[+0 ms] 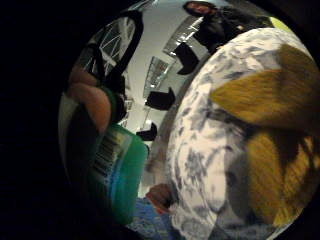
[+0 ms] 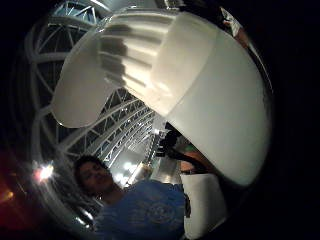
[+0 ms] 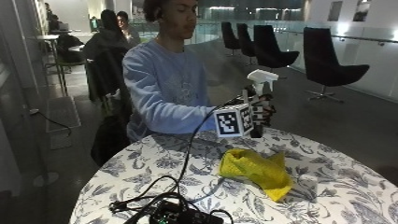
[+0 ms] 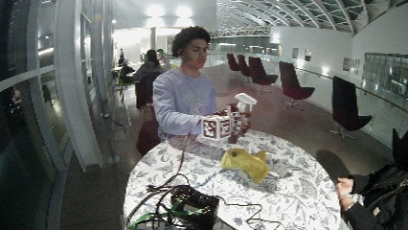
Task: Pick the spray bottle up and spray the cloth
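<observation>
Spray bottle [image 3: 259, 100] and cloth are the two things on which the coming move turns, and the relation between them is read nearest first. On the patterned table [image 3: 187, 163], nearest the outside camera, a tangle of black cables and a dark device [image 3: 180, 215] is seen; past it, toward the middle of the tabletop, the yellow cloth [image 3: 256, 169] lies crumpled and untouched. Beyond and above the cloth, the bottle is held upright in the air by the gloved right hand [image 3: 261, 112], whose fingers are wrapped round its body, so the grasp is on the bottle itself. The bottle's long axis stands close to vertical, with the white trigger head [image 3: 262, 76] at the top. In the little finger side palm view the green label of the bottle [image 1: 117, 170] is seen close against the palm, with the cloth [image 1: 272, 135] spread on the table beneath and to one side. The cloth is therefore judged to lie below and forward of the grip, toward the outside camera, near but apart from it. Which way the nozzle points cannot be told for certain. It is judged that the bottle is to be tipped or turned until the nozzle is aimed downward at the cloth before the trigger is squeezed.
</observation>
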The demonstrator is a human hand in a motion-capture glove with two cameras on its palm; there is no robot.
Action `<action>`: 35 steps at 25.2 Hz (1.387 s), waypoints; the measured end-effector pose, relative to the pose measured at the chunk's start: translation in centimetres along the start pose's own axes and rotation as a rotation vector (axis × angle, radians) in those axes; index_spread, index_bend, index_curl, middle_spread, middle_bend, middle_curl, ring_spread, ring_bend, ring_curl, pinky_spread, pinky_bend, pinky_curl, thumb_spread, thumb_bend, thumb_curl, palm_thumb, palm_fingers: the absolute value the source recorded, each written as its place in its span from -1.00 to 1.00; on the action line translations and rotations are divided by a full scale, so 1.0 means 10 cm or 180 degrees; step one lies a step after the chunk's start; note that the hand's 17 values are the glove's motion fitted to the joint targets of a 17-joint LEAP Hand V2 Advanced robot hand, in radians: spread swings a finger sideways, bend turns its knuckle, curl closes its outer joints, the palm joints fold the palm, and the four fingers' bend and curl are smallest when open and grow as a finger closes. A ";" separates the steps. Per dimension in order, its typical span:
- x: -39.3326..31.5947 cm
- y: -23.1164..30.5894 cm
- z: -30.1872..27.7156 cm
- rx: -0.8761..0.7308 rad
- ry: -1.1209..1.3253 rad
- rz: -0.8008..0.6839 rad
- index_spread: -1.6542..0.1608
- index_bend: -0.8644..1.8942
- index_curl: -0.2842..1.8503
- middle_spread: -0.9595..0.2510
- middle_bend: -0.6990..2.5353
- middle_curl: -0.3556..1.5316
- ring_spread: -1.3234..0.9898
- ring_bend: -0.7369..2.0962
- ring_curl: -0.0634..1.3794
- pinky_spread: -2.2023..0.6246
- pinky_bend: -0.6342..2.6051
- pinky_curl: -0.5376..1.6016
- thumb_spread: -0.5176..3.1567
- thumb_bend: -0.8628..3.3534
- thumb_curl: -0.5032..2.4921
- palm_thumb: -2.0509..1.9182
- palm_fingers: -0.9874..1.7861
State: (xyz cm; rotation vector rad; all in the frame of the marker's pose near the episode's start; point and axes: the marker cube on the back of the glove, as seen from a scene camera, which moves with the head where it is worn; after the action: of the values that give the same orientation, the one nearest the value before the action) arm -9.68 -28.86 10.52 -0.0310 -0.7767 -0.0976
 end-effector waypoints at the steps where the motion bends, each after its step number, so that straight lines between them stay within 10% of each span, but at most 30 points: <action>1: 0.05 -0.05 0.17 -0.0048 -0.0034 -0.0095 0.55 -0.30 -0.48 0.49 -0.34 -0.09 0.14 0.01 -0.33 0.65 -0.43 -0.16 -0.34 -0.60 -0.22 0.49 0.49; 22: 0.86 0.05 1.27 -0.0880 0.0415 -0.0184 0.50 -0.31 -0.48 0.45 -0.37 -0.11 0.11 -0.09 -0.35 0.58 -0.48 -0.14 -0.23 -0.61 -0.28 0.43 0.41; 35: 0.15 0.94 0.14 -0.0754 0.0927 -0.0328 0.47 -0.27 -0.52 0.52 -0.38 -0.14 0.13 -0.18 -0.42 0.62 -0.48 -0.15 -0.21 -0.61 -0.35 0.40 0.14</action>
State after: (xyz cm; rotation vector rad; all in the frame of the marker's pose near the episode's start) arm -8.65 -19.48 12.61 -0.1976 -0.4723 -0.2854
